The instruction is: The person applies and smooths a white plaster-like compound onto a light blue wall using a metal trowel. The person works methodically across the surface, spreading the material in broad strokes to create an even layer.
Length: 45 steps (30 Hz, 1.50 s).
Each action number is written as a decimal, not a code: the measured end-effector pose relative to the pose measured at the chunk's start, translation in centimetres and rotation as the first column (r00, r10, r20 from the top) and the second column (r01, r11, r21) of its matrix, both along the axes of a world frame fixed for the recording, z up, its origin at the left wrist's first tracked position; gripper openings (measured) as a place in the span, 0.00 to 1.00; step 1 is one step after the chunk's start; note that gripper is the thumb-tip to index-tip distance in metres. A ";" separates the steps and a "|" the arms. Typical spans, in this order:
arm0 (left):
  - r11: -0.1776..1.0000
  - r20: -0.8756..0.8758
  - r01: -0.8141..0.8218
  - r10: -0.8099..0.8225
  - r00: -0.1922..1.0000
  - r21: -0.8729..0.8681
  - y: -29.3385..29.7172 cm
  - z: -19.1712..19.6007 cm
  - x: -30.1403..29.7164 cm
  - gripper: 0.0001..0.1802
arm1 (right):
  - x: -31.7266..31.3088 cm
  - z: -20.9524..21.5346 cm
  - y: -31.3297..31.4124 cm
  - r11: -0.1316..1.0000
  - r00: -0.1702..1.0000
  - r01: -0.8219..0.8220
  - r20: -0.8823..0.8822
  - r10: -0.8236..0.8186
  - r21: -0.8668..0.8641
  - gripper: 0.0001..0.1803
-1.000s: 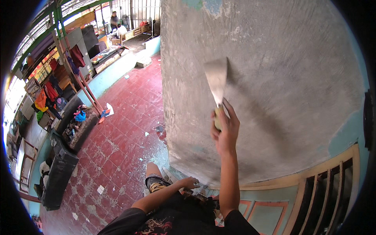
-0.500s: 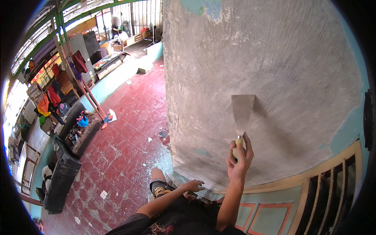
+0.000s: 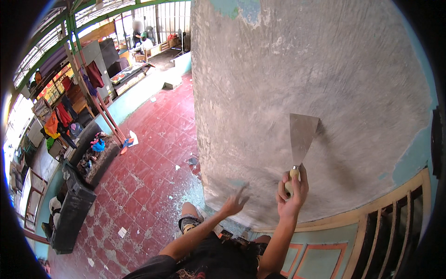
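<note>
My right hand (image 3: pixel 293 194) is wrapped round the pale handle of a putty knife (image 3: pixel 303 135). Its wide metal blade points up, with the broad edge at or close to the grey plastered wall (image 3: pixel 251 93); a shadow falls to its right. My left hand (image 3: pixel 235 203) is held out in front of the lower wall, fingers apart and holding nothing. Whether its fingertips touch the wall I cannot tell. Patches of blue-green paint (image 3: pixel 237 181) show on the wall near that hand, and more remain along the wall's top and right edge.
Paint flakes and debris (image 3: pixel 186 197) litter the red tiled floor (image 3: pixel 139 176) at the wall's foot. A dark planter-like block (image 3: pixel 76 209) and pink poles (image 3: pixel 104 111) stand left. A barred window frame (image 3: pixel 392 228) is low on the right. People (image 3: pixel 141 39) are far off at the back.
My right hand has shifted right and slightly down with the putty knife, whose blade now tilts more to the right. My left hand has risen from near my lap toward the wall, fingers spreading.
</note>
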<state>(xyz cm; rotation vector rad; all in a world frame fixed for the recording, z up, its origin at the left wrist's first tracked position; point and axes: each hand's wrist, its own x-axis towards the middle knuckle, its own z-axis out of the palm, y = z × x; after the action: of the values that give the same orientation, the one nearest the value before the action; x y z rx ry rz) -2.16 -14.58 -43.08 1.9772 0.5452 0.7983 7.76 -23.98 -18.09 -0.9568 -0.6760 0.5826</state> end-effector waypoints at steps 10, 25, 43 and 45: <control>0.515 0.472 -0.441 0.079 0.878 0.735 9.8 30.5 1.1 0.36 | -2.7 5.5 6.1 0.985 0.983 -0.174 0.062 0.173 0.016 0.29; 0.305 0.398 -0.472 0.274 0.875 0.827 12.6 36.6 2.5 0.35 | -3.1 9.4 8.7 0.953 0.915 -0.296 0.305 0.264 0.066 0.32; 0.235 0.418 -0.486 0.286 0.862 0.842 14.1 39.2 2.6 0.31 | -3.7 10.5 10.7 0.975 0.831 -0.179 0.551 0.076 0.134 0.32; 0.249 0.428 -0.493 0.275 0.861 0.833 13.9 39.1 2.5 0.31 | -4.0 10.4 10.7 0.981 0.824 -0.138 0.566 0.036 0.138 0.32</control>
<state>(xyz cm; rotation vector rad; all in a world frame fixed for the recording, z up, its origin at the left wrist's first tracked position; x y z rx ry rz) 0.33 -0.71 -3.99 2.7797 0.5004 1.9756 3.80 -13.32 -7.65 -0.9387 -1.2877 0.3051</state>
